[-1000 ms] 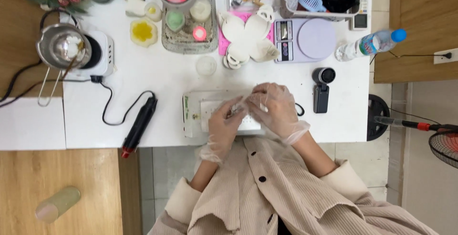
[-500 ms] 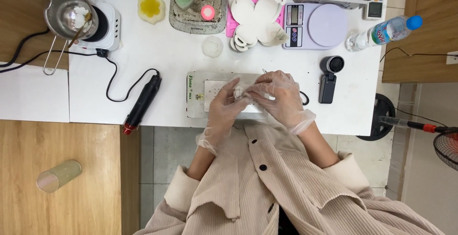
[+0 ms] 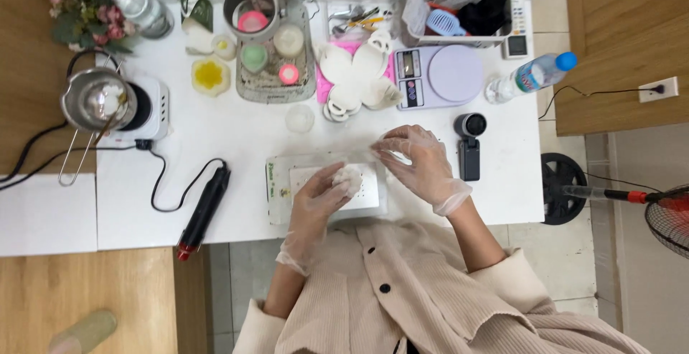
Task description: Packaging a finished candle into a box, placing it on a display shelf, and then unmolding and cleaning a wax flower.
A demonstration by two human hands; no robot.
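far to the left a steel pot (image 3: 97, 99) sits on a white hot plate (image 3: 147, 110), and a black heat tool (image 3: 204, 207) lies near the table edge. my left hand (image 3: 319, 203), in a thin clear glove, is curled over the white moulded piece (image 3: 352, 178) and pinches it between thumb and fingertips, just above the cutting mat (image 3: 276, 189). the piece looks small and light, i think also brittle at its thin edges, so i would hold it by the thicker middle with soft pressure. my right hand (image 3: 420, 167) hovers beside it with fingers spread, holding nothing that i can see. a lilac kitchen scale (image 3: 441, 74) stands behind
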